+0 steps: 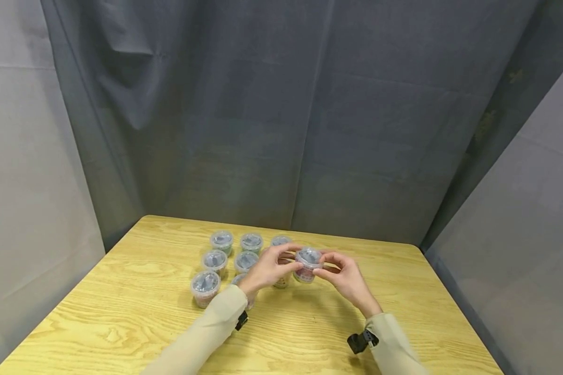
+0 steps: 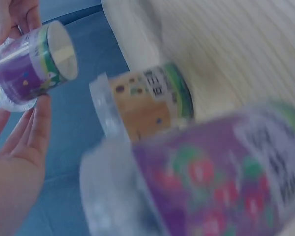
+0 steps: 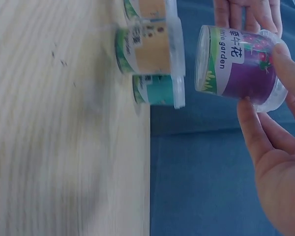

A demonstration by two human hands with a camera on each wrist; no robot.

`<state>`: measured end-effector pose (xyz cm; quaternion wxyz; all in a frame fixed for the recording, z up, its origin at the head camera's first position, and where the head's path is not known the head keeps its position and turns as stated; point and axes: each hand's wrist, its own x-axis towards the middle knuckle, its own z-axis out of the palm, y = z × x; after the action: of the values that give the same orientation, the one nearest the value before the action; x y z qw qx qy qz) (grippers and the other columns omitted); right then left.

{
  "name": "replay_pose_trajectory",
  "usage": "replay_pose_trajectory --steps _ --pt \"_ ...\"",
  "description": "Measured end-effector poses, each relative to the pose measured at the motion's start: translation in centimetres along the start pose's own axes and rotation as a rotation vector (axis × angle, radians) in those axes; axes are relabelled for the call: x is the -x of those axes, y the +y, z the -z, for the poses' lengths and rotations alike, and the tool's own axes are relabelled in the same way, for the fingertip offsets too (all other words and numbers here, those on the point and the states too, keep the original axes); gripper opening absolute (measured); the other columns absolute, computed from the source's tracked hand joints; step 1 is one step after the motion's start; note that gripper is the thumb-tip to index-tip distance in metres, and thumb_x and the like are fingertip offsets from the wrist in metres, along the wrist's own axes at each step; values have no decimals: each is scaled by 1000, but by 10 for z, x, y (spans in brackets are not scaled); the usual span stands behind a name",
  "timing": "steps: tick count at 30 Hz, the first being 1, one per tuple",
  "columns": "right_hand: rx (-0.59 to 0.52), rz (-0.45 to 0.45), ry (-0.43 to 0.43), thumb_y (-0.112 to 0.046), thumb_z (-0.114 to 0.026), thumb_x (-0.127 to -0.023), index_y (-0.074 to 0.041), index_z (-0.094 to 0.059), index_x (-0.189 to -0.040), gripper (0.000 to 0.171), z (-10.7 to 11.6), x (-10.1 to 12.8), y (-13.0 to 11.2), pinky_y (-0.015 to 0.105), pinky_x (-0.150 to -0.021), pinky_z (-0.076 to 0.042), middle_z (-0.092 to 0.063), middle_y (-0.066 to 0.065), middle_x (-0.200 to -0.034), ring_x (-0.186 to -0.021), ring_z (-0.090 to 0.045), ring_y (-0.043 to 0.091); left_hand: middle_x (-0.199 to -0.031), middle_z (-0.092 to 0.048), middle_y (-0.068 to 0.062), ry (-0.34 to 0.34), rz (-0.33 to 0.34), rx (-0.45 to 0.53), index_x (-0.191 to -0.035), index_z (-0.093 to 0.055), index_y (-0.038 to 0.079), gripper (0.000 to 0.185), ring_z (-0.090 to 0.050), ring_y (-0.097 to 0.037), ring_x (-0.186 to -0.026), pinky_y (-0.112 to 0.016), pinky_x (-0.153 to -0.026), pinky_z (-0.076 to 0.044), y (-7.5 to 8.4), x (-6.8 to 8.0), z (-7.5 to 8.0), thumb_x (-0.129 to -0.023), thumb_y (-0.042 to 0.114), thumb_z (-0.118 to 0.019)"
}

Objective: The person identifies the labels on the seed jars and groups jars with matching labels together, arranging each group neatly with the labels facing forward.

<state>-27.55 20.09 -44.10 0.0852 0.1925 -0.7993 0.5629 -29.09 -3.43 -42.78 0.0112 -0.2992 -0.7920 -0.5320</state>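
Both hands hold one small purple-labelled plastic cup point(image 1: 307, 264) with a clear lid, lifted just above the wooden table point(image 1: 122, 312). My left hand point(image 1: 271, 266) grips its left side and my right hand point(image 1: 340, 271) pinches its right side. In the right wrist view the purple cup point(image 3: 238, 66) sits between fingertips point(image 3: 278, 54) and thumb. The left wrist view shows the same cup point(image 2: 32, 64) against my left fingers point(image 2: 32, 132).
Several more lidded cups stand in rows on the table left of the hands, such as one at the front left point(image 1: 205, 287) and one at the back point(image 1: 221, 240). An orange-labelled cup point(image 3: 147, 46) stands close by. Grey curtains close off the back.
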Motion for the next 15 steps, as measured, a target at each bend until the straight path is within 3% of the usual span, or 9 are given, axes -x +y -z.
replay_pose_trajectory --steps 5,9,15 --pt "-2 -3 -17 -9 -79 -81 -3 -65 -92 19 -13 0 -5 30 -92 -56 -57 19 -135 -127 -54 36 -129 -64 -6 -41 -16 -82 -134 -59 11 48 -65 -21 -112 -32 -95 -54 2 6 16 -91 28 -71" --pt "19 3 -50 -9 -82 -78 -6 -66 -88 19 -22 2 -7 35 -93 -56 -59 16 -133 -126 -55 35 -131 -64 -8 -76 -31 -192 -135 -59 8 54 -62 -23 -115 -43 -99 -52 0 15 27 -89 32 -73" --pt "30 9 -127 -9 -82 -78 -7 -67 -89 19 -35 8 -8 40 -92 -57 -57 16 -134 -124 -54 36 -128 -66 -2 -116 -16 -343 -131 -63 11 56 -59 -21 -119 -47 -103 -48 -5 28 37 -84 40 -77"
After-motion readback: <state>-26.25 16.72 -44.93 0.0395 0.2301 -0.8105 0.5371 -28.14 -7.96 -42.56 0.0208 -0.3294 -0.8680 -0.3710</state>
